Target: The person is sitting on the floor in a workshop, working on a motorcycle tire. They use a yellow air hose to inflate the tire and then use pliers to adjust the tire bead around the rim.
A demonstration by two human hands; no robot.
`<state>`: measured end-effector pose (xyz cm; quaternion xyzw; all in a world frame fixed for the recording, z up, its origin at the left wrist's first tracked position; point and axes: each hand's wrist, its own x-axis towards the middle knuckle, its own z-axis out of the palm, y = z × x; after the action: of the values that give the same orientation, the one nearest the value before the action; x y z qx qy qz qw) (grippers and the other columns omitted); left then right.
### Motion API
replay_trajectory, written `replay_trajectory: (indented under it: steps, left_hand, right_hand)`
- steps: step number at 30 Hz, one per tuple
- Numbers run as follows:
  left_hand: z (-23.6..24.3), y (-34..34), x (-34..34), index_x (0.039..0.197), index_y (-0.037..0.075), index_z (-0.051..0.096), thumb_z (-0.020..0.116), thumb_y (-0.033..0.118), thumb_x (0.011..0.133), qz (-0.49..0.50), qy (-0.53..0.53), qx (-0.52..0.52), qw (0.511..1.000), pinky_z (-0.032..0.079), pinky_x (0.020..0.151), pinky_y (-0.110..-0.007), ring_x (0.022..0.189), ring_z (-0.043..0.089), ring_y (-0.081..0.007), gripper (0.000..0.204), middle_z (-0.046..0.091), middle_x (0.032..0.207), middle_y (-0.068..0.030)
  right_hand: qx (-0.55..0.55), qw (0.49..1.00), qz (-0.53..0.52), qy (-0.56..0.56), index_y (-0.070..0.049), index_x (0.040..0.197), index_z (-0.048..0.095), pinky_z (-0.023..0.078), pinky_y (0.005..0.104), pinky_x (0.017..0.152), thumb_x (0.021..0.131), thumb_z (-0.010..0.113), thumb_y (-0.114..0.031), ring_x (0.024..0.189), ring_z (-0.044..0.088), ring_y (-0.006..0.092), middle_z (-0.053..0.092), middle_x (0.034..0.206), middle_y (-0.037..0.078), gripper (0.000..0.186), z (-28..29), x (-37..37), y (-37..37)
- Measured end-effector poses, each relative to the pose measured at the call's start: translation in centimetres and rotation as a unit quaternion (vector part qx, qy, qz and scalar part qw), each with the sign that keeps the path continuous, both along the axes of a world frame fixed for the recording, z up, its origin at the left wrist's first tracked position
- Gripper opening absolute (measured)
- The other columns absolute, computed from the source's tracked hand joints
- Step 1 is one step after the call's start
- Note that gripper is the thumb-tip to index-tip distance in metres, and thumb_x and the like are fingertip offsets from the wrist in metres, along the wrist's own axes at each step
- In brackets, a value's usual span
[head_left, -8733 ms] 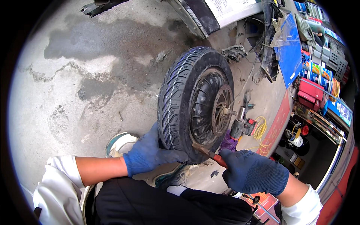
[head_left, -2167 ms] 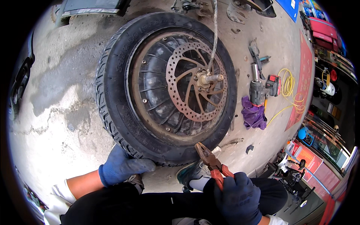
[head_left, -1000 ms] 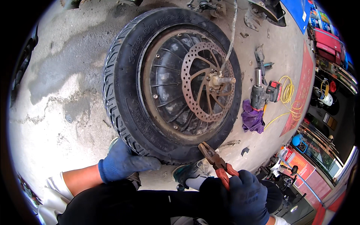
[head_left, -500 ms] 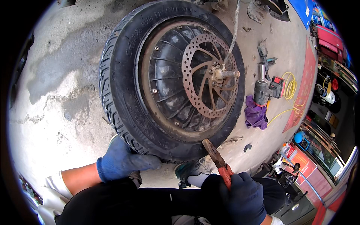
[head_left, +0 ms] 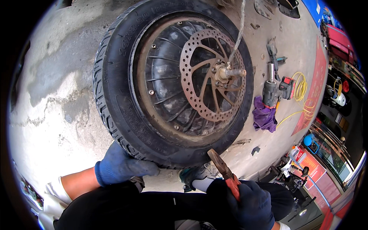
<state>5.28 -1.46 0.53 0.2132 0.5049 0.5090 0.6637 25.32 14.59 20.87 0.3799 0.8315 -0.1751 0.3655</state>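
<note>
on the tyre [head_left: 115, 115] rests the left hand [head_left: 122, 166], gripping; right hand [head_left: 251, 203] clamps pliers [head_left: 224, 172].

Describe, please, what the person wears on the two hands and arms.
Both hands wear dark blue fabric gloves, left hand and right hand, scuffed with grey dirt. The left forearm is bare up to a white sleeve pushed back. A bit of white cuff shows at the right wrist.

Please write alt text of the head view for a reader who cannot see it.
A gloved left hand steadies a black wheel with a drilled brake disc on concrete floor, while the gloved right hand holds red-handled pliers at the tyre's lower edge.
</note>
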Motion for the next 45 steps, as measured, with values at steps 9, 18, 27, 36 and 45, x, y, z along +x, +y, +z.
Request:
replay_trajectory:
  steps: [9, 18, 27, 36, 45]
  left_hand:
    - [0.3, 0.6, -0.5, 0.117, 0.001, 0.056, 0.084, 0.014, 0.068, -0.058, -0.070, -0.088, 0.992, 0.051, 0.087, -0.033, 0.100, 0.063, -0.0192, 0.059, 0.065, 0.107, -0.0112]
    - [0.1, 0.4, 0.2, 0.121, 0.001, 0.054, 0.084, 0.023, 0.069, 0.016, -0.108, -0.049, 0.993, 0.049, 0.092, -0.034, 0.104, 0.061, -0.0204, 0.065, 0.064, 0.112, -0.0106]
    - [0.5, 0.8, 0.1, 0.118, 0.002, 0.056, 0.084, 0.030, 0.067, 0.022, -0.126, -0.057, 0.990, 0.050, 0.090, -0.033, 0.102, 0.062, -0.0191, 0.065, 0.065, 0.109, -0.0092]
    - [0.6, 0.8, -0.6, 0.109, 0.001, 0.061, 0.084, 0.016, 0.070, -0.026, -0.076, -0.066, 0.995, 0.052, 0.084, -0.032, 0.093, 0.065, -0.0160, 0.047, 0.069, 0.095, -0.0078]
    - [0.6, 0.8, -0.4, 0.111, 0.002, 0.060, 0.084, 0.012, 0.068, -0.017, -0.075, -0.064, 0.995, 0.051, 0.084, -0.033, 0.096, 0.063, -0.0177, 0.050, 0.067, 0.101, -0.0076]
  right_hand:
    - [0.001, 0.999, 0.030, -0.017, -0.006, 0.090, 0.059, 0.044, 0.0415, 0.048, 0.083, 0.065, -0.023, 0.056, 0.056, 0.0325, 0.055, 0.074, 0.013, 0.020, 1.5, 1.2, 2.8]
    - [0.011, 0.998, 0.061, 0.009, -0.005, 0.089, 0.056, 0.045, 0.0412, 0.052, 0.075, 0.070, -0.018, 0.063, 0.056, 0.0316, 0.052, 0.076, 0.013, 0.023, -0.4, 0.3, 2.4]
    - [0.042, 0.997, 0.058, -0.035, -0.009, 0.090, 0.052, 0.048, 0.0432, 0.057, 0.076, 0.067, -0.021, 0.078, 0.057, 0.0326, 0.053, 0.091, 0.014, 0.023, -0.4, 0.2, 0.5]
    - [0.080, 0.996, 0.039, -0.005, -0.010, 0.094, 0.055, 0.048, 0.0432, 0.055, 0.076, 0.067, -0.024, 0.078, 0.057, 0.0326, 0.053, 0.093, 0.014, 0.027, -0.6, 0.0, -1.7]
    - [0.072, 0.997, 0.011, -0.019, -0.010, 0.097, 0.056, 0.048, 0.0411, 0.053, 0.078, 0.066, -0.026, 0.071, 0.059, 0.0307, 0.054, 0.091, 0.013, 0.026, -0.6, -0.2, -2.5]
